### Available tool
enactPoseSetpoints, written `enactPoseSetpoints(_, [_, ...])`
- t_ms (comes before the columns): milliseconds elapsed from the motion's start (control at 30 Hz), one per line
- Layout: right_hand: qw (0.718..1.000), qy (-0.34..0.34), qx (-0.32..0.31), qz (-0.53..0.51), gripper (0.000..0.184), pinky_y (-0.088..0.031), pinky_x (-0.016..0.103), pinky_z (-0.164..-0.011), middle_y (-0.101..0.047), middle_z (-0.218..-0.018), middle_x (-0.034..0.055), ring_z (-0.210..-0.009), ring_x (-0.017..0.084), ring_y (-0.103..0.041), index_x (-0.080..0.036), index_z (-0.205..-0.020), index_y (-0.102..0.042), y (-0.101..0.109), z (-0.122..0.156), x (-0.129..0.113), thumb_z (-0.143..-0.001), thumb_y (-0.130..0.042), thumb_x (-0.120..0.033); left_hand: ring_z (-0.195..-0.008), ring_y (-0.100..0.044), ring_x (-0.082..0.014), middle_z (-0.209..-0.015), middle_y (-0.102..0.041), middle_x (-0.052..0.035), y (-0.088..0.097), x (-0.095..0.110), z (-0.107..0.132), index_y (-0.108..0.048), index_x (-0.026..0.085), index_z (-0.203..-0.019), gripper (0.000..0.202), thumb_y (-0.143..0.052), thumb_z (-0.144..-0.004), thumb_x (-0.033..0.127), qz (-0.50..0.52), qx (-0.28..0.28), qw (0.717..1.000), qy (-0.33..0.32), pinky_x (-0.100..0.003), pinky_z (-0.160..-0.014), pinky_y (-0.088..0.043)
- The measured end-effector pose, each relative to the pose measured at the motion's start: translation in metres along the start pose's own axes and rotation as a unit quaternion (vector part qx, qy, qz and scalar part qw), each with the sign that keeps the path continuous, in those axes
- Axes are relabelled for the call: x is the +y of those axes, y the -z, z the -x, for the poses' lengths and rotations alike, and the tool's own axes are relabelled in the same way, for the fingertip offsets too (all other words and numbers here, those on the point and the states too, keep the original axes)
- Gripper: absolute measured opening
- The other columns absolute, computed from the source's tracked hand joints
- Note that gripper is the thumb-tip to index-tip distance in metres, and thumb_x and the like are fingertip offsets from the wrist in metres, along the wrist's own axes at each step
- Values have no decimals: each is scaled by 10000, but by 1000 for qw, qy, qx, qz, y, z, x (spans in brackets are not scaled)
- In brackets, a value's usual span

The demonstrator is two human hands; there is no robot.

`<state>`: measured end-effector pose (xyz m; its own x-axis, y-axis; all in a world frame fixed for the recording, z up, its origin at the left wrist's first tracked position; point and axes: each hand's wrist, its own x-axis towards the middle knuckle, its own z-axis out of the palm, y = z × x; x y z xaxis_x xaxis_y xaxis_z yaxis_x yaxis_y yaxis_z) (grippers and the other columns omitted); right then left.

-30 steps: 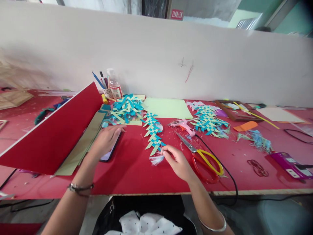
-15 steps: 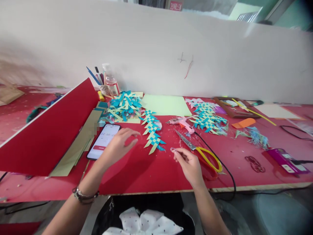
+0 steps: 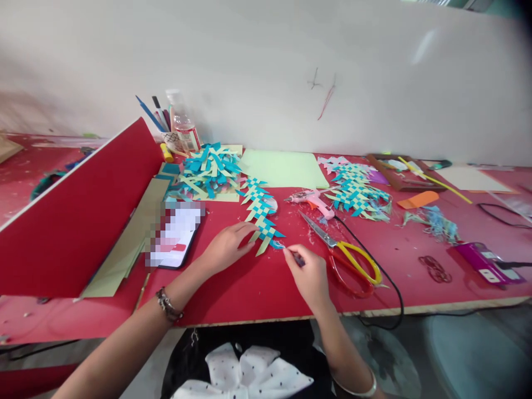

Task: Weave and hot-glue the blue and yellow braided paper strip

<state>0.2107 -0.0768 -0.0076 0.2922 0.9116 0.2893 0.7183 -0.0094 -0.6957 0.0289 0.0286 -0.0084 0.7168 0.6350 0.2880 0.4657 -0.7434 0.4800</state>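
Observation:
A woven paper braid (image 3: pixel 260 209) of teal and pale yellow strips lies on the red table, its pointed tabs sticking out on both sides. My left hand (image 3: pixel 228 245) is at the left edge of its near end, thumb and fingertips closed around a pale tab. My right hand (image 3: pixel 308 275) pinches a thin whitish thread (image 3: pixel 281 244) between thumb and forefinger, just over the braid's lowest teal tab. The other right fingers are curled in. Just right of this hand lie scissors (image 3: pixel 353 259) with yellow and red handles. Behind them rests a pink glue gun (image 3: pixel 313 201).
Loose paper strips (image 3: pixel 211 169) are piled behind the phone (image 3: pixel 178 235). More woven braids (image 3: pixel 357 191) lie at the back right, near a brown tray (image 3: pixel 399 180). A red board (image 3: pixel 83 221) stands at left. A black cord (image 3: pixel 388 277) runs off the front edge.
My left hand has moved right from beside the phone to the braid. My right hand has brought the thread left to the braid's near end. The view has tilted down a little.

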Motion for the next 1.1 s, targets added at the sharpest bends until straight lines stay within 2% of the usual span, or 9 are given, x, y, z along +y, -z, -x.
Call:
enactPoseSetpoints(100, [996,54,8,65,210,-382,186,-577,-658,-695,34,-617,120,-591,-163,-770,-623,-12,-3,-3,-836,-465,-285,-1021,-544,-182,-1104,-579,-70,-3,-2,0,-504,171,-1107,265,-432,-862,242,-1,25,1000,-7,-329,-889,-444])
enactPoseSetpoints(233, [980,101,12,170,224,-337,209,-558,-660,-678,29,-582,123,-580,-172,-768,-627,-25,-5,-3,-853,-446,-273,-1037,-536,-180,-1109,-583,-69,-5,-6,4,-509,170,-1104,260,-424,-863,214,-7,28,999,-15,-330,-891,-446])
enactPoseSetpoints(500, [960,84,-3,266,198,-294,225,-543,-613,-624,6,-565,120,-545,-176,-688,-589,-28,-8,-2,-832,-470,-244,-1083,-515,-177,-1172,-565,-57,-11,-11,6,-458,189,-1183,346,-426,-842,146,-69,-23,996,-59,-369,-960,-389])
enactPoseSetpoints(667, [960,82,-10,267,142,-322,229,-569,-608,-655,11,-616,135,-558,-181,-706,-582,-27,-6,-3,-804,-500,-244,-1131,-484,-182,-1212,-539,-60,-10,-10,5,-430,184,-1201,356,-405,-848,143,-105,-53,988,-95,-396,-999,-338])
enactPoseSetpoints(733, [964,76,-14,256,115,-352,231,-598,-624,-718,29,-678,152,-575,-176,-791,-596,-27,-7,-4,-794,-513,-256,-1126,-488,-180,-1206,-544,-64,-10,-9,4,-441,181,-1184,335,-392,-854,144,-113,-61,986,-107,-402,-1009,-322])
enactPoseSetpoints(867, [973,66,-42,218,224,-404,247,-648,-640,-861,71,-780,177,-591,-160,-980,-582,-29,-9,-7,-801,-510,-273,-1101,-508,-179,-1170,-564,-84,-10,-9,3,-447,162,-1164,324,-388,-847,140,-114,-62,984,-120,-400,-1012,-320])
enactPoseSetpoints(1100, [992,16,-50,111,201,-435,230,-645,-651,-872,61,-764,155,-607,-172,-941,-605,-27,-10,-7,-824,-452,-232,-1080,-522,-176,-1161,-568,-86,-8,-11,2,-453,161,-1152,322,-383,-839,136,-116,-70,982,-130,-386,-1003,-338])
